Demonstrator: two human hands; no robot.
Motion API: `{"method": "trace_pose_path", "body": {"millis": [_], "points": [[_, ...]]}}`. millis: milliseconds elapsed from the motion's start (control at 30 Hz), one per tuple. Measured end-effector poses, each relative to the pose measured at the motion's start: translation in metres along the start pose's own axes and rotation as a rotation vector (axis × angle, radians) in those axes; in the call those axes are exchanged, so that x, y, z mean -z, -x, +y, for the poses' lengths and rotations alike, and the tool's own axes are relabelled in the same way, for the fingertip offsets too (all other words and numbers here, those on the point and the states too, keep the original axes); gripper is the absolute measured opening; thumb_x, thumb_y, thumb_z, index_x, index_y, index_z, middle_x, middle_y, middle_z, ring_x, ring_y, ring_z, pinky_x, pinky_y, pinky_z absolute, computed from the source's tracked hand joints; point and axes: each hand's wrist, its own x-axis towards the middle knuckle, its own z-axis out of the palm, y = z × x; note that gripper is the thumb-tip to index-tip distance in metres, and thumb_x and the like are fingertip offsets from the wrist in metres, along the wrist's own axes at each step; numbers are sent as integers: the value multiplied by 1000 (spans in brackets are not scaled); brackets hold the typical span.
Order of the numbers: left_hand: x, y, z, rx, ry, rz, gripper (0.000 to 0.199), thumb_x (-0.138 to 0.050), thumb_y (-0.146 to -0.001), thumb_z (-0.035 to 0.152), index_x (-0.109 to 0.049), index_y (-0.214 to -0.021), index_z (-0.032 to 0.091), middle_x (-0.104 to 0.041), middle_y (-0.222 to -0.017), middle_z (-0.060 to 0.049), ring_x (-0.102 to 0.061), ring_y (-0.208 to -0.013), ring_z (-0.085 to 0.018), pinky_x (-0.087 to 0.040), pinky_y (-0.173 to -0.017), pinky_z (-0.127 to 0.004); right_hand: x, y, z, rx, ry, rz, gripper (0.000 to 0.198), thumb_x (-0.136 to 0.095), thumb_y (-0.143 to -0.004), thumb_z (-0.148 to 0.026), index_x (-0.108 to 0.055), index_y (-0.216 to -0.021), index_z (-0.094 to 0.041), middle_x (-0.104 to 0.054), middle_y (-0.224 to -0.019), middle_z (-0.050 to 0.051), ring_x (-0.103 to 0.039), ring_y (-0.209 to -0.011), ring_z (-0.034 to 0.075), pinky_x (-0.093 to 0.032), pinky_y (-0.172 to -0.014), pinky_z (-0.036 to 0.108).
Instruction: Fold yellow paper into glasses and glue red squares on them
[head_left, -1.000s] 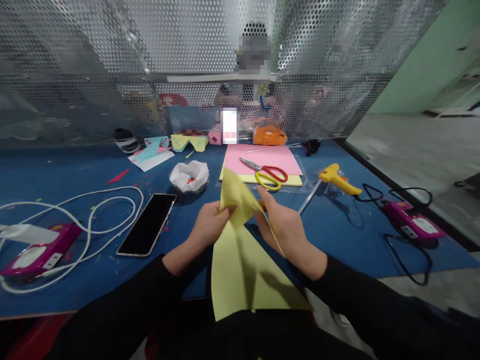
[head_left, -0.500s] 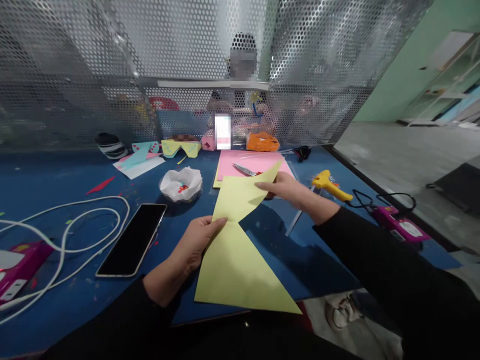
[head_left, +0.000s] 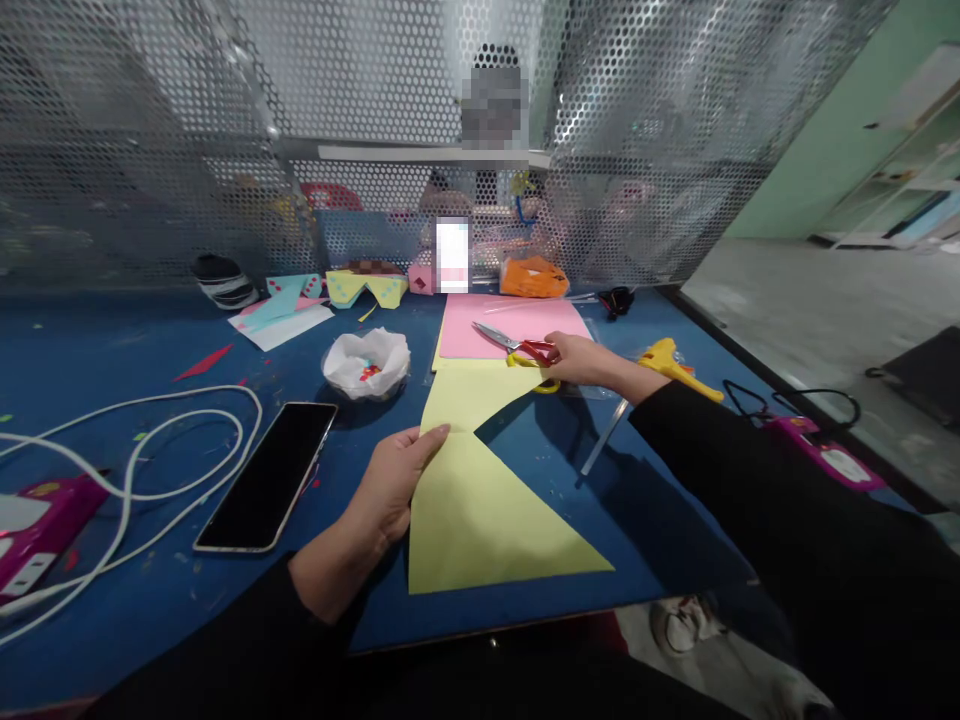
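My left hand (head_left: 397, 480) pinches the left edge of a yellow sheet of paper (head_left: 487, 510), thumb on top, at a crease across its narrow waist. The sheet has a wedge-shaped gap on its right side and widens toward the table's front edge. My right hand (head_left: 585, 360) is at the sheet's far right corner, fingers closed on the handles of a pair of scissors (head_left: 536, 350). The scissors have red and yellow handles, and their blades lie over a pink sheet (head_left: 465, 312). The fingertips of the right hand are partly hidden.
Left of the paper lie a phone (head_left: 266, 478), white cable (head_left: 150, 408) and paper-lined bowl (head_left: 366, 365). A yellow glue gun (head_left: 679, 368) sits right, near my forearm. Paper glasses (head_left: 366, 290) and an orange packet (head_left: 534, 277) stand before the perforated metal screen (head_left: 375, 90); a person is behind it.
My right hand has let go of the yellow paper's raised corner and moved to the scissors' handles. That corner has dropped flatter. My left hand keeps its hold.
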Motion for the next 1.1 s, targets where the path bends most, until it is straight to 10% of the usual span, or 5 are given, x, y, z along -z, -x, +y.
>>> {"method": "trace_pose_path", "body": {"millis": [933,1100], "points": [[1,1,5,32,124,-28,10,-69,-79,22,-70,-79,13,-74,-67,-6,-67,-54,-16,-54,-57,-26,7,4,-7,12,312,56,36,-59,-95,-37,-57,-125,-18,-60,-125,9,-63,-105,22,-55,-88,44],[2,0,4,21,118,-35,11,-73,-76,24,-70,-78,13,-73,-67,-6,-67,-54,-16,-54,-56,-26,22,7,2,-12,242,110,61,-64,-85,-54,-54,-132,-15,-64,-123,17,-63,-108,30,-51,-86,40]]}}
